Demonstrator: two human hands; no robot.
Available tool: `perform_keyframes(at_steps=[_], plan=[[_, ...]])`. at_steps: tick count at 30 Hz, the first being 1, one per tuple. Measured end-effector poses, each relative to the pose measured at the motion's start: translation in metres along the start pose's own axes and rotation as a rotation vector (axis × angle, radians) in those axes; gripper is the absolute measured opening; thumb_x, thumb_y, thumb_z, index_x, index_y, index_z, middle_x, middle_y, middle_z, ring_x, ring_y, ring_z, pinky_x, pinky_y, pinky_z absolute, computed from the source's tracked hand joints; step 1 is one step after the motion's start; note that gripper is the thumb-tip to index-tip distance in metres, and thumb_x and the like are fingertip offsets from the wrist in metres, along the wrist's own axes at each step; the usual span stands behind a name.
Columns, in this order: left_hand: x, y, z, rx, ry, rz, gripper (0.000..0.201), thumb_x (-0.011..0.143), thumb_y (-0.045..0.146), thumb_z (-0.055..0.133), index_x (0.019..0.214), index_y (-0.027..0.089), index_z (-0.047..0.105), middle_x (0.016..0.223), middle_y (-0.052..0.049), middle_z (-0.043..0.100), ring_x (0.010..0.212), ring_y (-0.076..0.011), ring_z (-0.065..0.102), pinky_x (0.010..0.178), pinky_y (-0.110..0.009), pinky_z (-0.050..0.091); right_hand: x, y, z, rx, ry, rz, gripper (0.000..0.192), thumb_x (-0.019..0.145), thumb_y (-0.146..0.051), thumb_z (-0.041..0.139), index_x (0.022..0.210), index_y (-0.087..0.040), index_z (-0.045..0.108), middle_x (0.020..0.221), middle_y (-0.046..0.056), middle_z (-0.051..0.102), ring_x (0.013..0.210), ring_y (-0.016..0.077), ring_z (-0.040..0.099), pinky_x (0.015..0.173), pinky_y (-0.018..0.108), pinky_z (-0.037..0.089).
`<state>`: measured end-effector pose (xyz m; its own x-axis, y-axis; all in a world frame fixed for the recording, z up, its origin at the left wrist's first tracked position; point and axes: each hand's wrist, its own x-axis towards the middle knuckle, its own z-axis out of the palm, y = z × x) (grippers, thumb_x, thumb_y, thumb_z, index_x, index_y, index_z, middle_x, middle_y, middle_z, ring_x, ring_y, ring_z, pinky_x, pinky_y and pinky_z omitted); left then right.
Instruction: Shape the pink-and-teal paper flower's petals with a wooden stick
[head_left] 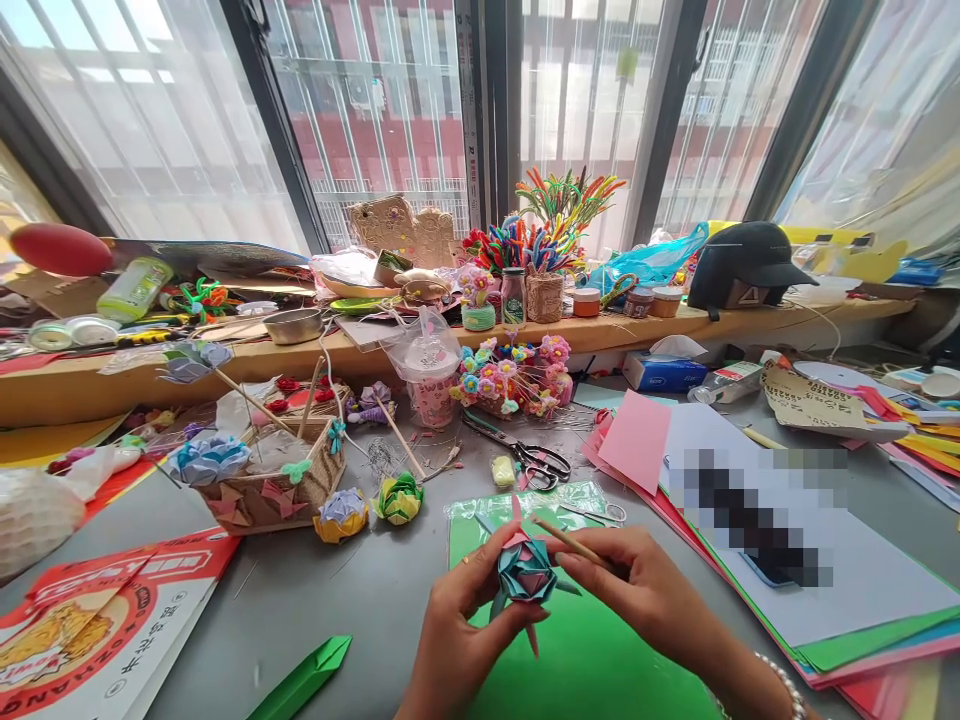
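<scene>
Between the fingers and thumb of my left hand [472,612] is a folded paper flower [527,570] in teal and pink, its pointed petals sticking outward. My right hand [637,580] is closed around a thin wooden stick [571,542], whose tip is beside the flower's upper edge. The right fingertips come up against the flower's right side. Beneath both hands lies a green sheet [600,660] in a clear sleeve. Small silver scissors [604,514] rest at its top, and larger black-handled scissors [541,466] lie just beyond.
Paper flowers [399,498] and a decorated cardboard box [274,500] stand at left. A folded green paper strip [304,682] lies in front. At right is a stack of coloured paper [817,605]. A lidded plastic cup [431,385] stands before the crowded wooden ledge [360,352].
</scene>
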<state>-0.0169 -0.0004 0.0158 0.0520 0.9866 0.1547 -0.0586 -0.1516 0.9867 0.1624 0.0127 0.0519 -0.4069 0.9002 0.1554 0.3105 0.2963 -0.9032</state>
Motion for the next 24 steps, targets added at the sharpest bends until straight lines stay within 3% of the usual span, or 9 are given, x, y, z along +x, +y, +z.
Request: perform_keyframes(at_steps=[3, 5, 10, 14, 18, 21, 24], plan=[[0.001, -0.001, -0.007, 0.062, -0.108, 0.058, 0.052, 0.060, 0.030, 0.076, 0.110, 0.028, 0.063, 0.095, -0.002, 0.071, 0.080, -0.0198, 0.066, 0.075, -0.023, 0.053, -0.002, -0.002, -0.003, 0.000, -0.001, -0.010, 0.030, 0.085, -0.033, 0.046, 0.103, -0.021, 0.066, 0.072, 0.000, 0.060, 0.060, 0.0131, 0.043, 0.054, 0.022, 0.032], [0.002, -0.004, -0.009, 0.140, -0.138, 0.112, 0.052, 0.062, 0.028, 0.075, 0.112, 0.030, 0.061, 0.098, -0.002, 0.070, 0.082, -0.0193, 0.066, 0.075, -0.024, 0.053, -0.003, -0.002, -0.003, -0.041, -0.014, -0.026, 0.031, 0.085, -0.029, 0.044, 0.108, -0.022, 0.064, 0.069, -0.001, 0.060, 0.056, 0.0122, 0.040, 0.051, 0.022, 0.031], [0.002, -0.008, -0.008, 0.219, -0.064, 0.172, 0.051, 0.062, 0.034, 0.074, 0.111, 0.029, 0.062, 0.095, -0.003, 0.071, 0.079, -0.0195, 0.065, 0.071, -0.023, 0.054, -0.003, -0.002, 0.001, -0.110, -0.023, -0.047, 0.032, 0.083, -0.024, 0.042, 0.103, -0.022, 0.068, 0.057, -0.003, 0.053, 0.051, 0.0109, 0.033, 0.047, 0.021, 0.026], [0.003, -0.013, -0.011, 0.229, -0.138, 0.202, 0.053, 0.064, 0.031, 0.073, 0.115, 0.030, 0.059, 0.098, -0.004, 0.070, 0.080, -0.0205, 0.065, 0.071, -0.025, 0.054, -0.003, -0.003, 0.004, -0.109, -0.032, -0.070, 0.032, 0.083, -0.023, 0.042, 0.101, -0.024, 0.068, 0.054, -0.003, 0.051, 0.050, 0.0105, 0.032, 0.047, 0.021, 0.026], [0.005, -0.017, -0.017, 0.163, -0.205, 0.117, 0.055, 0.066, 0.026, 0.072, 0.118, 0.031, 0.055, 0.107, -0.004, 0.067, 0.087, -0.0212, 0.064, 0.076, -0.026, 0.053, -0.002, -0.003, 0.005, -0.102, -0.047, -0.082, 0.031, 0.085, -0.025, 0.042, 0.103, -0.023, 0.068, 0.058, -0.003, 0.057, 0.050, 0.0111, 0.038, 0.048, 0.021, 0.029], [0.008, -0.016, -0.017, -0.013, -0.238, 0.004, 0.052, 0.065, 0.025, 0.073, 0.115, 0.030, 0.058, 0.111, -0.003, 0.066, 0.097, -0.0224, 0.061, 0.083, -0.027, 0.049, -0.002, -0.003, 0.002, -0.069, -0.051, -0.060, 0.030, 0.086, -0.028, 0.043, 0.102, -0.021, 0.067, 0.069, 0.000, 0.065, 0.057, 0.0140, 0.048, 0.053, 0.022, 0.036], [0.008, -0.011, -0.013, -0.232, -0.243, -0.069, 0.047, 0.064, 0.029, 0.074, 0.109, 0.028, 0.061, 0.108, -0.005, 0.066, 0.099, -0.0229, 0.060, 0.081, -0.026, 0.049, -0.003, -0.005, -0.005, -0.056, 0.057, -0.033, 0.027, 0.086, -0.034, 0.047, 0.099, -0.020, 0.067, 0.083, 0.004, 0.067, 0.069, 0.0178, 0.055, 0.059, 0.024, 0.040]])
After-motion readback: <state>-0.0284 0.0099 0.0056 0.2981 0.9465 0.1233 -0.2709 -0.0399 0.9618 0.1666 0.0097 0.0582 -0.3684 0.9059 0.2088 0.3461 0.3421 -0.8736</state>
